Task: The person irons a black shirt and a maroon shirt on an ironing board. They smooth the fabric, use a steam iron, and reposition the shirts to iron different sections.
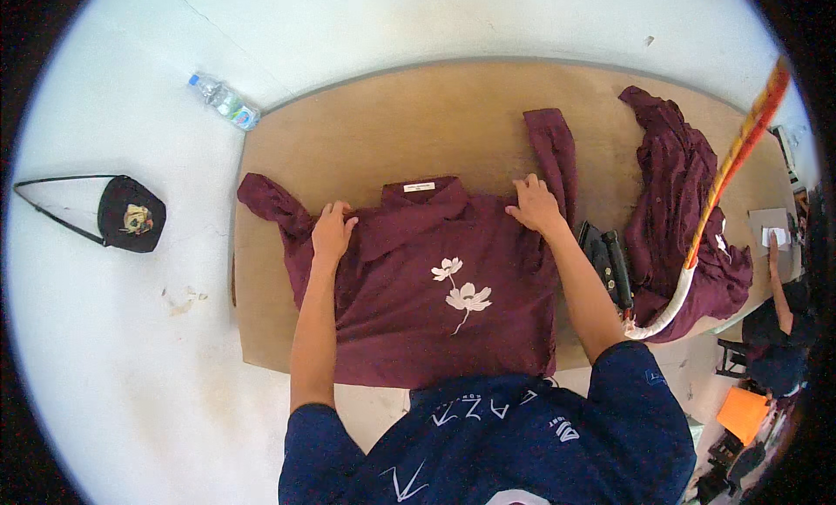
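Observation:
A maroon long-sleeved shirt (pixel 398 296) lies front up before me, its collar (pixel 424 193) pointing away and two white flowers (pixel 467 296) on its chest. My left hand (pixel 334 231) rests at the shirt's left shoulder with curled fingers; whether cloth is pinched under them is hidden. Over the right shoulder lies my right hand (pixel 537 204), thumb and fingers apart, fingertips just past the cloth edge. The left sleeve (pixel 277 204) is bunched outward, while the right sleeve (pixel 554 146) points up the table. A dark clothes iron (pixel 607 266) stands beside my right forearm.
Another maroon garment (pixel 676 178) lies crumpled on the wooden table (pixel 392 126), right of the iron. A white-and-orange cord (pixel 712 211) arches over it. A plastic bottle (pixel 225 102) and a black bag (pixel 134 214) lie beyond the table's left edge. Another person's hand (pixel 774 238) touches something white far right.

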Motion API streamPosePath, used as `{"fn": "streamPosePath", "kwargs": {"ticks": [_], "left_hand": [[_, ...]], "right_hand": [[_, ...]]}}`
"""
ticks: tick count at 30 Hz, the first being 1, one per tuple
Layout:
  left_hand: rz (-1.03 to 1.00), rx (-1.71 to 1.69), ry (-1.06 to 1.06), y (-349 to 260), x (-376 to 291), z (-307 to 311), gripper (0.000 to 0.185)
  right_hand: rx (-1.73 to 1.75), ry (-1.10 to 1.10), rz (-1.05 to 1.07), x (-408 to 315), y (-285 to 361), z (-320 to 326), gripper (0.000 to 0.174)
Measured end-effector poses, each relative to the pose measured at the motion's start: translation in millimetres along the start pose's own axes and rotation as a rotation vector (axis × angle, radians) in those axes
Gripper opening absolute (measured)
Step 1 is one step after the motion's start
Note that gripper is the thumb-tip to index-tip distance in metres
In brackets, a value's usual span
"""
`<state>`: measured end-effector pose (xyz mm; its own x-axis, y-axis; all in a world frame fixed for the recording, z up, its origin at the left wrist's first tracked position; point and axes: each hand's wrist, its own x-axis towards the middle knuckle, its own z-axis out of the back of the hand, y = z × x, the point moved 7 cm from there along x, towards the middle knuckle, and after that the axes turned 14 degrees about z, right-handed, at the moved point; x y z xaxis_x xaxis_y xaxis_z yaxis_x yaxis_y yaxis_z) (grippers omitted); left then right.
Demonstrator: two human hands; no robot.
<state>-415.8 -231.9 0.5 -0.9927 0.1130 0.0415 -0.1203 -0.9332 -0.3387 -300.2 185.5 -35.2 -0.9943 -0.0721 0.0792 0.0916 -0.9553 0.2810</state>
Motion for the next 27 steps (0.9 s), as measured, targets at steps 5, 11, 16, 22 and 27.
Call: {"fn": "streamPosePath", "kwargs": {"ticks": [5, 11, 16, 22, 27], "left_hand": [[0.021, 0.250, -0.144, 44, -9, -12, 0.032], [-0.199, 0.097, -0.223, 35, -37, 13, 0.031], [-0.392, -0.176, -0.248, -12, -110, 119, 0.023], [-0.499, -0.342, -0.159, -58, -202, 113, 0.023], [-0.589, -0.490, 0.122, -123, -235, 109, 0.022]], "right_hand": [[0.037, 0.114, -0.175, -62, -2, -8, 0.049], [0.078, 0.018, -0.274, -173, 38, -18, 0.041], [0.363, -0.358, -0.478, -303, 61, 79, 0.031], [0.311, -0.709, -0.745, -501, 112, 117, 0.027], [0.164, -0.872, -0.913, -644, 196, 111, 0.014]]}}
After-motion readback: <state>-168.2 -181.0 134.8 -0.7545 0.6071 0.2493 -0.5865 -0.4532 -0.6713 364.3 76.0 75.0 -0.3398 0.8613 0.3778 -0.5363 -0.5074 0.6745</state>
